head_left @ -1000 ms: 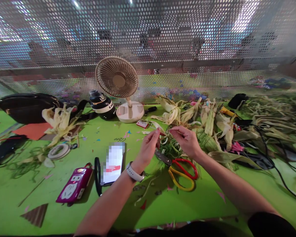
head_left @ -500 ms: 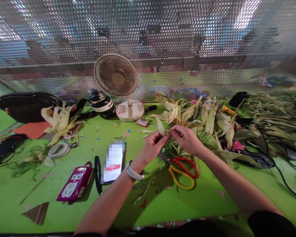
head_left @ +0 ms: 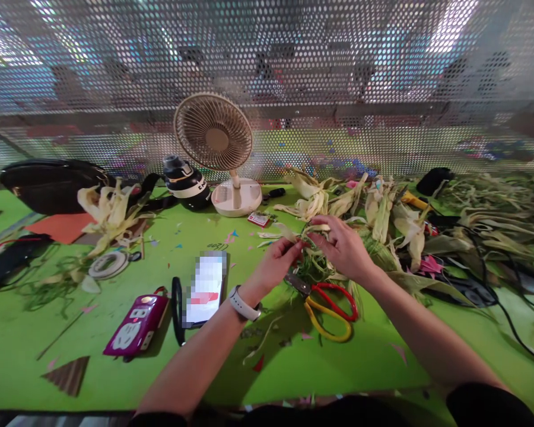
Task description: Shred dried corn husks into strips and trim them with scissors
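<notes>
At frame centre the left hand (head_left: 278, 261) and right hand (head_left: 343, 246) are both pinching 1 pale husk strip (head_left: 315, 228) just above the scissors (head_left: 331, 308) on the table (head_left: 374, 362); thin shreds (head_left: 314, 268) are lying beneath, while many whole husks (head_left: 382, 207) are sitting right of centre, so most seems undone.

Phone screen (head_left: 204, 284) pixelated, scissors (head_left: 310, 308) blade tips hidden under husk strips (head_left: 314, 267)

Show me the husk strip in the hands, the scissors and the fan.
husk strip (head_left: 315, 228): head view, its pale middle part.
scissors (head_left: 296, 283): head view, dark blade near the pivot.
fan (head_left: 213, 133): head view, middle of the grille.
</notes>
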`<state>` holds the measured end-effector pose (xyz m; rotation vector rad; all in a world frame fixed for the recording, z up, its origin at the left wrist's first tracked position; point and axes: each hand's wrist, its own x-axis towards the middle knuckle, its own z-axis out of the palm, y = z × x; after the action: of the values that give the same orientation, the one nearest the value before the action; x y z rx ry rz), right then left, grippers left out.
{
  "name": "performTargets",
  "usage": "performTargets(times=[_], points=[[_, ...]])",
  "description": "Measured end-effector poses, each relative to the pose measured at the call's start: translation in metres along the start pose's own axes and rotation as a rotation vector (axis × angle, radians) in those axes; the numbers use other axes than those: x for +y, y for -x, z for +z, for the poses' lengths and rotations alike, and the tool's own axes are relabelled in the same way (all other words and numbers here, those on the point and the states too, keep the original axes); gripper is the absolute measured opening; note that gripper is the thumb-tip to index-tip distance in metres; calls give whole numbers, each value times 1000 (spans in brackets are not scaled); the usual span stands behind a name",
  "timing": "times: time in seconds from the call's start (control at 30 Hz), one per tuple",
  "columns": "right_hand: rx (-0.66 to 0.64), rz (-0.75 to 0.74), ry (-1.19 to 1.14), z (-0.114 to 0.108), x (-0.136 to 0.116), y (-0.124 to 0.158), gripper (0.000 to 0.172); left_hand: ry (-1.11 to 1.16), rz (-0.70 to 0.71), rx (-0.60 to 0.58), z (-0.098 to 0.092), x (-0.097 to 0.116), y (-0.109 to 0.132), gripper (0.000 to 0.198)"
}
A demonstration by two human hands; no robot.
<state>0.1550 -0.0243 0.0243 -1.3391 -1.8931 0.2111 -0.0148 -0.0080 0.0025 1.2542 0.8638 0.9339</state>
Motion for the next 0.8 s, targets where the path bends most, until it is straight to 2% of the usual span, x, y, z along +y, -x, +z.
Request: performTargets(times=[0.03, 0.1, 0.17, 0.23, 0.37, 0.47, 0.6, 0.8], points=[[56, 6, 63, -4, -3, 0, 28, 33, -29, 30, -1, 1, 0, 29], [123, -5, 132, -10, -9, 2, 26, 100, -77, 56, -1, 4, 0, 29], [52, -29, 147, -11, -13, 4, 22, 170, -104, 71, -1, 6, 1, 28], [-87, -26, 117, -8, -14, 5, 20, 256, -123, 105, 0, 8, 2, 28], [-265, 58, -22, -3, -9, 2, 18, 351, -156, 149, 3, 9, 3, 31], [-301, 77, -79, -4, -5, -1, 18, 274, -112, 109, 3, 7, 3, 31], [-334, -7, -49, -6, -1, -2, 14, 40, -14, 61, 3, 2, 1, 32], [-365, -54, 56, -1, 3, 1, 18, -301, 114, 90, 3, -1, 3, 27]])
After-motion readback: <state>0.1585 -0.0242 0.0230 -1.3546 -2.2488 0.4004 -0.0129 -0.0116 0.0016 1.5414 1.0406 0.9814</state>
